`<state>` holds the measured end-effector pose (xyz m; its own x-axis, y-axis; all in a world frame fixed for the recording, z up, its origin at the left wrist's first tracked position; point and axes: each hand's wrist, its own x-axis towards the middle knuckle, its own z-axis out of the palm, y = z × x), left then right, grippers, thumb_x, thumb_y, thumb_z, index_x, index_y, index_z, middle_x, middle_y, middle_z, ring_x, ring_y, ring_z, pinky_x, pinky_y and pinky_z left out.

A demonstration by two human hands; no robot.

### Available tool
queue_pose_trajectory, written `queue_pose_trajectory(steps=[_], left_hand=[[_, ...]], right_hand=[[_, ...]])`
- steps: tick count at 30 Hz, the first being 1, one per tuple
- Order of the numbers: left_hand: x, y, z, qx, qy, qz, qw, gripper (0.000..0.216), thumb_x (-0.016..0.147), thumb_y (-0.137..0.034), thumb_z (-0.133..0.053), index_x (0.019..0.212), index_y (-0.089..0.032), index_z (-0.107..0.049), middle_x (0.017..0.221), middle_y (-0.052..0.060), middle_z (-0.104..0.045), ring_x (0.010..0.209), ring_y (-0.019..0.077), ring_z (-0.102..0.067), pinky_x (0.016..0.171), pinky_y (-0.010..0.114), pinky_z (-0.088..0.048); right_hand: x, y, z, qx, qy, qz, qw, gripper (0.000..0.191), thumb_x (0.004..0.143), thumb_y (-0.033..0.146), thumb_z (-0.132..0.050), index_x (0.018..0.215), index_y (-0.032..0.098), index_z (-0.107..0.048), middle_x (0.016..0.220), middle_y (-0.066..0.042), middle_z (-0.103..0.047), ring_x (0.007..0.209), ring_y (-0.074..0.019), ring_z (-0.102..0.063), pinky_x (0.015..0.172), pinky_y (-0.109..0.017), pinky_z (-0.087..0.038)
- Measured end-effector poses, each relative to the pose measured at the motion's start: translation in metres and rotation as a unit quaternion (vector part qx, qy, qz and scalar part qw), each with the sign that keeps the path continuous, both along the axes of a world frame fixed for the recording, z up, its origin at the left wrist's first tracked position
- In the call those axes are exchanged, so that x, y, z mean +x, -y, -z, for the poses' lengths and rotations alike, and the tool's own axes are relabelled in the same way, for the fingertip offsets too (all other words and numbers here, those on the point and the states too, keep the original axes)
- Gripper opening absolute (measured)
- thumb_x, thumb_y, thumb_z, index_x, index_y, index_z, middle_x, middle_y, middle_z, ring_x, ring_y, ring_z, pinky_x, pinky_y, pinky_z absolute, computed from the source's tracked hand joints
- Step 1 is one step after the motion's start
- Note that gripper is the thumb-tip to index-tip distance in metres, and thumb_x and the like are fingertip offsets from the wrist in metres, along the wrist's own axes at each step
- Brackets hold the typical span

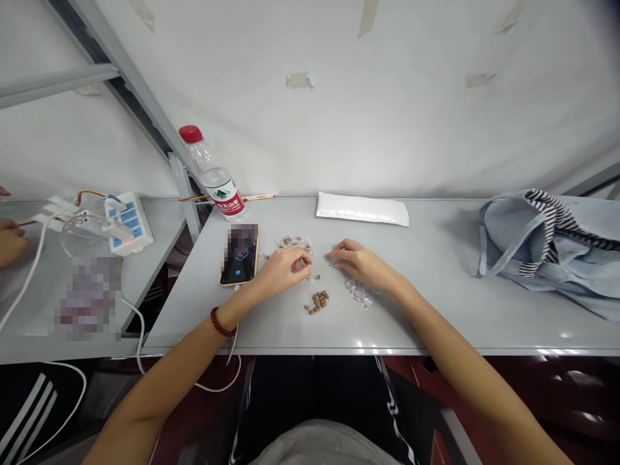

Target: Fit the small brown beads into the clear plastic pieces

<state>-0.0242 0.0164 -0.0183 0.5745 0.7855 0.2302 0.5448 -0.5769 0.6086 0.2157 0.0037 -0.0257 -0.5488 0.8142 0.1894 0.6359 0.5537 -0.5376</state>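
My left hand (283, 270) rests on the grey table (436, 310) with its fingers curled in a pinch on a small piece I cannot make out. My right hand (361, 261) lies beside it, fingertips bent down onto a small clear part. Between and below the hands sits a little pile of brown pieces (318, 301). Clear plastic pieces (359, 292) lie under my right wrist, and a mixed cluster of clear and brown pieces (293, 242) lies just beyond my left hand. A red bead bracelet is on my left wrist.
A phone (240, 254) on a white cable lies left of my hand. A water bottle (213, 175) and a white pouch (362, 208) stand at the back. A blue bag (552, 242) fills the right. Another person's hand (10, 239) and a power strip (126, 223) are far left.
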Motion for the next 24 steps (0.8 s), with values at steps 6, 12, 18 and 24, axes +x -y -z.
queue_pose_trajectory(steps=[6, 12, 18, 24], left_hand=[[0.006, -0.005, -0.006, -0.005, -0.008, 0.050, 0.999, 0.008, 0.079, -0.017, -0.055, 0.082, -0.016, -0.062, 0.074, 0.000, -0.062, 0.063, 0.0117, -0.054, 0.064, 0.025, -0.045], [0.019, -0.003, -0.005, -0.014, 0.018, 0.037, 0.999, 0.010, 0.081, -0.017, -0.054, 0.083, -0.014, -0.063, 0.077, 0.002, -0.064, 0.065, 0.0120, -0.056, 0.062, 0.024, -0.045], [0.017, 0.000, 0.001, -0.013, 0.069, -0.014, 0.997, 0.008, 0.082, -0.019, -0.056, 0.084, -0.014, -0.063, 0.080, 0.003, -0.064, 0.064, 0.0114, -0.056, 0.060, 0.024, -0.047], [0.015, 0.008, 0.005, 0.060, 0.079, 0.008, 0.995, 0.009, 0.087, -0.018, -0.053, 0.086, -0.016, -0.062, 0.083, 0.004, -0.065, 0.067, 0.0120, -0.057, 0.065, 0.026, -0.048]], right_hand=[[-0.010, -0.001, 0.000, 0.009, 0.041, 0.037, 0.998, 0.019, 0.091, 0.017, -0.047, 0.099, 0.014, -0.063, 0.100, -0.011, -0.056, 0.082, -0.0190, -0.056, 0.078, -0.033, -0.047], [-0.017, -0.003, -0.002, 0.030, 0.094, 0.097, 0.990, 0.015, 0.086, 0.009, -0.045, 0.085, 0.012, -0.060, 0.090, -0.012, -0.056, 0.074, -0.0186, -0.053, 0.070, -0.031, -0.043], [-0.016, 0.000, -0.004, 0.006, 0.085, 0.101, 0.991, 0.013, 0.070, 0.006, -0.053, 0.078, 0.014, -0.060, 0.085, -0.007, -0.058, 0.061, -0.0135, -0.049, 0.062, -0.028, -0.040], [-0.019, 0.003, -0.004, -0.009, 0.039, 0.084, 0.996, 0.013, 0.071, 0.007, -0.054, 0.079, 0.016, -0.059, 0.078, -0.005, -0.059, 0.065, -0.0148, -0.053, 0.064, -0.028, -0.042]])
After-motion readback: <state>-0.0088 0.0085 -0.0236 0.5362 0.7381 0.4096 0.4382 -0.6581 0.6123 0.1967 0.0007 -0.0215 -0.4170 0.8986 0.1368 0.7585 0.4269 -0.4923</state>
